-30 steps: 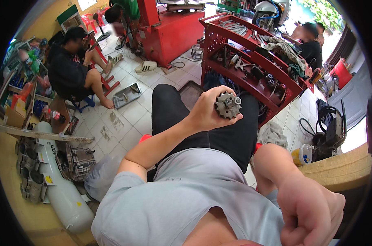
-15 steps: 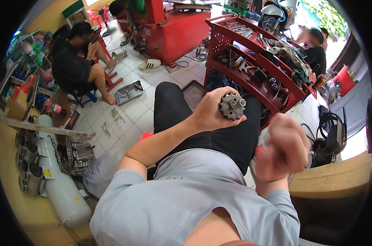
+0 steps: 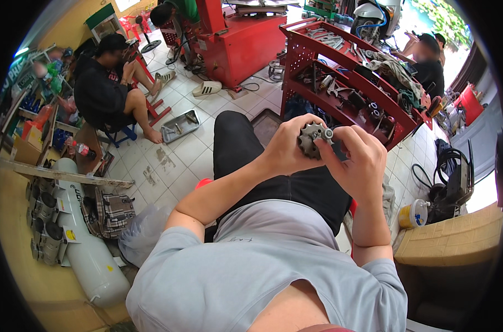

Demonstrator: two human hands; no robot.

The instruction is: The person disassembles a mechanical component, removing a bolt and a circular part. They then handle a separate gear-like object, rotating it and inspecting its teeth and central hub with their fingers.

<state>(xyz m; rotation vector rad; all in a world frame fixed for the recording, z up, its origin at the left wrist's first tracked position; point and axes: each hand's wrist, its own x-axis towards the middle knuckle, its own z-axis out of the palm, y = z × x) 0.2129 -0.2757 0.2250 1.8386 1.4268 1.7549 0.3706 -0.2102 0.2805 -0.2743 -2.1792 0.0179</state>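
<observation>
Above my lap, my left hand is closed around a dark metal toothed gear, its toothed face turned up and holes showing in it. A small round metal piece with a hole in its middle stands at the gear's right side. My right hand is at that side too, thumb and curled fingers around the small piece, the thumb tip against the gear's face. Whatever lies under my left palm is hidden.
A red tool cart with wrenches and loose parts stands ahead on the right. Left of my knees is a metal tray with parts, near a seated person. A cardboard box and white tub are at my right.
My right hand has come in from the right, where it was blurred, up to the gear, and its fingers are now on the small round piece. My left hand keeps its hold.
</observation>
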